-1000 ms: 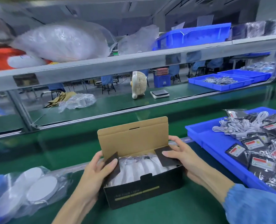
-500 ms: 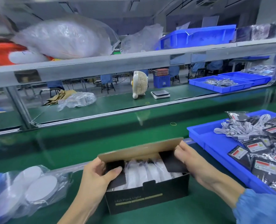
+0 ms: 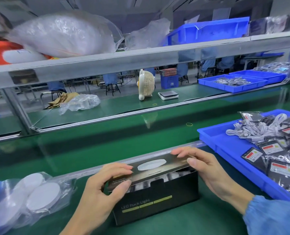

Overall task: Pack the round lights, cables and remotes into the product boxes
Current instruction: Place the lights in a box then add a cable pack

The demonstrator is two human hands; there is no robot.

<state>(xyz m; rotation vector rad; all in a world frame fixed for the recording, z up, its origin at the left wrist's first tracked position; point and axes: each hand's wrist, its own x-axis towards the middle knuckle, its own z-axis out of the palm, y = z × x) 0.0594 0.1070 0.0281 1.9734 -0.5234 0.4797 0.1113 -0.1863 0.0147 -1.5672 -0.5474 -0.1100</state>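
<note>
A black product box (image 3: 157,202) marked "LED Puck Light" stands on the green bench in front of me. Its lid (image 3: 159,166) is folded down almost flat, and clear-bagged lights (image 3: 174,175) show through the gap under its front edge. My left hand (image 3: 96,194) pinches the lid's left end, fingers on top and thumb at the front edge. My right hand (image 3: 210,170) holds the right end the same way. A clear bag of white round lights (image 3: 39,195) lies at the left. White cables (image 3: 259,129) and black remote packets (image 3: 281,170) fill a blue tray (image 3: 225,146) on the right.
A green conveyor belt (image 3: 107,141) runs behind the box, with a yellow rubber band (image 3: 189,124) on it. Beyond a metal rail stand a small fan (image 3: 146,86), a scale (image 3: 168,95) and more blue trays (image 3: 232,82). An overhead shelf (image 3: 107,60) carries plastic bags and a blue bin.
The side flaps have been tucked in and the lid has swung from upright down over the box. Both hands have moved from the flaps onto the lid's ends.
</note>
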